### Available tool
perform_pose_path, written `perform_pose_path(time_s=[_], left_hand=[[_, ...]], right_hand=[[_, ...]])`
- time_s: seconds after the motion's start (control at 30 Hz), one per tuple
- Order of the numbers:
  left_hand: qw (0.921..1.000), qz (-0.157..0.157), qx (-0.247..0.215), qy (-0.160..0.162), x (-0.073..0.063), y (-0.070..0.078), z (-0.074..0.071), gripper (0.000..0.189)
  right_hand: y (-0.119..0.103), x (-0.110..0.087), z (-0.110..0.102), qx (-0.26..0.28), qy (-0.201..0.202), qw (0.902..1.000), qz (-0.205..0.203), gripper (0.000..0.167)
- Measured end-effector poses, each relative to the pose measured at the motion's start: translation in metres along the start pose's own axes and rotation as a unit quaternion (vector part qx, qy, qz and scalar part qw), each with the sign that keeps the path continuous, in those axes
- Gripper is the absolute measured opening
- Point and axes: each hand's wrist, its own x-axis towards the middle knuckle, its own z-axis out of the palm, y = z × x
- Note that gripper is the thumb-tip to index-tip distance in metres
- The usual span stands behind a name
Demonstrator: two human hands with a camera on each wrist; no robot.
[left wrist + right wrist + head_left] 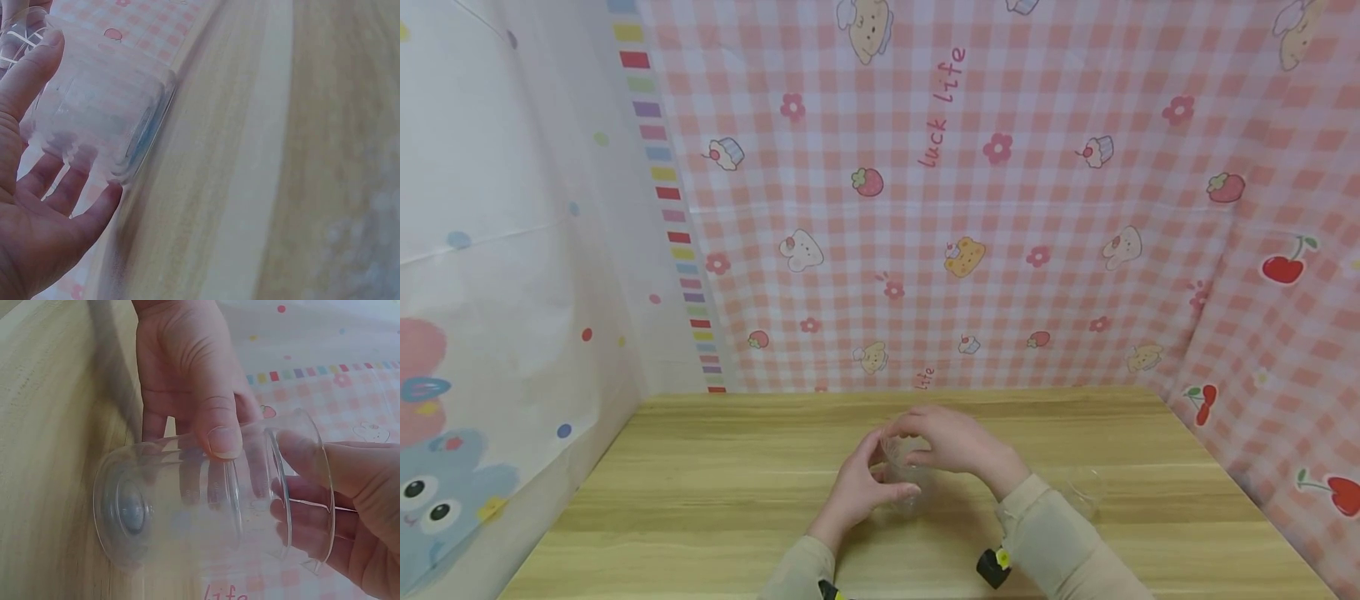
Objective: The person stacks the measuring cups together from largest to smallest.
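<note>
A stack of clear plastic cups (pixel 178 515), nested one in another, stands on the wooden table in front of me. My left hand (pixel 859 490) grips it round the side, thumb on the near face and fingers behind, as the left wrist view also shows. At the top, my right hand (pixel 958 442) holds the rim of the uppermost cup, its thumb and fingers to either side of the wall. Several rims show one above another in the right wrist view, with the top one standing a little out of the stack.
To the right, partly behind my right sleeve (pixel 1052 529), a clear see-through piece (pixel 1084 490) rests on the table (pixel 715 492). Black wrist camera mounts (pixel 994 568) hang near the front. A pink checked cloth (pixel 910 250) rises behind the table, with more printed cloth at both sides.
</note>
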Motion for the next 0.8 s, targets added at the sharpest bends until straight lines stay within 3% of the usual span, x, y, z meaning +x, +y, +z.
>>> perform_pose_path(time_s=[0.27, 0.47, 0.7, 0.8], left_hand=[[1.0000, -0.002, -0.003, 0.001, 0.000, 0.002, 0.000, 0.082], [0.9999, 0.008, -0.013, 0.002, 0.000, 0.004, 0.000, 0.084], [0.9998, 0.004, -0.019, -0.005, -0.010, 0.035, -0.002, 0.084], [0.9997, 0.007, -0.021, -0.005, -0.011, 0.038, -0.002, 0.083]], right_hand=[[0.000, -0.004, 0.001, -0.004, 0.023, 0.9997, -0.003, 0.035], [0.002, -0.007, 0.000, -0.013, 0.041, 0.9987, -0.027, 0.037], [0.005, -0.012, -0.003, -0.014, 0.051, 0.9978, -0.041, 0.039], [0.006, -0.014, -0.003, -0.015, 0.056, 0.9974, -0.044, 0.039]])
